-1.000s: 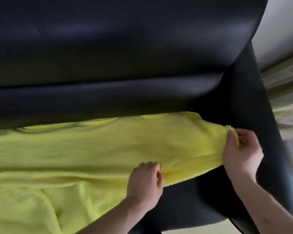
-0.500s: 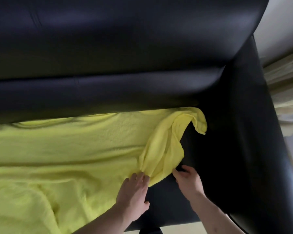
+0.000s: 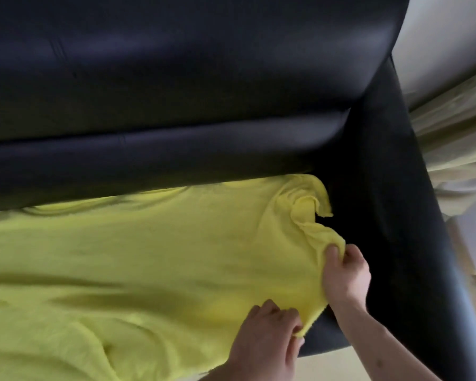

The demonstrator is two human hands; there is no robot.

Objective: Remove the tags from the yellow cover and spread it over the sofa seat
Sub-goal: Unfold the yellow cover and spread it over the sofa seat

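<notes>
The yellow cover (image 3: pixel 149 257) lies across the seat of the black sofa (image 3: pixel 176 78), reaching from the left edge of view almost to the right armrest. Its far right corner (image 3: pixel 311 199) is curled and bunched near the backrest. My right hand (image 3: pixel 345 276) pinches the cover's right edge between thumb and fingers. My left hand (image 3: pixel 267 339) grips the cover's near right corner at the seat's front edge. A strip of bare black seat (image 3: pixel 349 235) shows to the right of the cover. No tags are visible.
The sofa's right armrest (image 3: pixel 412 215) runs down the right side. Beyond it hangs pale curtain fabric (image 3: pixel 456 127) under a light wall (image 3: pixel 445 28). Light floor (image 3: pixel 330 364) shows below the seat front.
The folded-back right part of the cover has been pulled out flat toward the armrest. My right hand moved up and took hold of the right edge; my left hand shifted right along the front edge.
</notes>
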